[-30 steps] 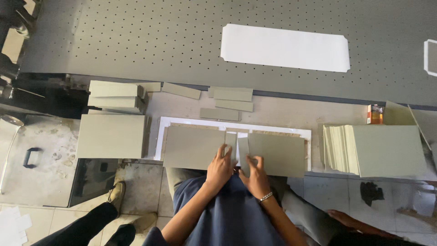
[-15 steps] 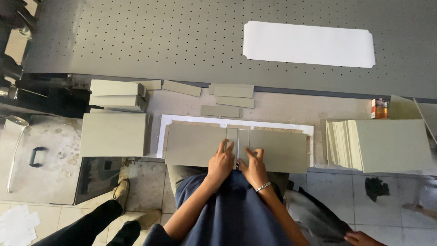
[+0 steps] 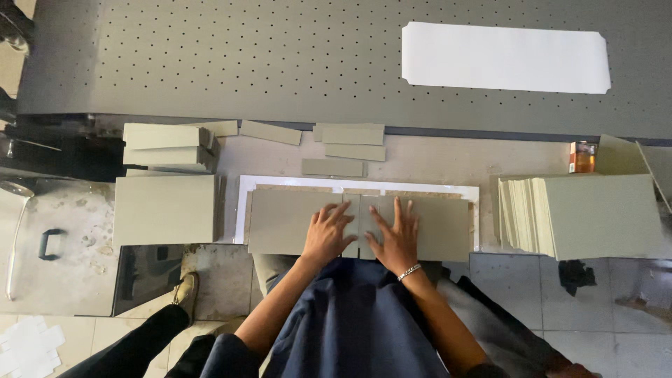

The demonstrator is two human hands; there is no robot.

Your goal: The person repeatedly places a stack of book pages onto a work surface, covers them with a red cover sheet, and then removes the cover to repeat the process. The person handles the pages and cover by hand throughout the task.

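Two grey-green boards lie side by side, with a narrow grey strip between them, on a white sheet at the bench's near edge. My left hand lies flat with fingers spread on the left board beside the centre strip. My right hand, with a bracelet at the wrist, lies flat on the right board next to the strip. Neither hand holds anything.
A fanned stack of grey boards sits at the right, another stack at the left, with smaller piles behind it. Loose narrow strips lie behind the work. A white sheet rests on the perforated table. Another person's shoe is at lower left.
My hands have spread flat and moved slightly apart over the centre strip. The camera has come closer or shifted, so the view is tighter on the boards.
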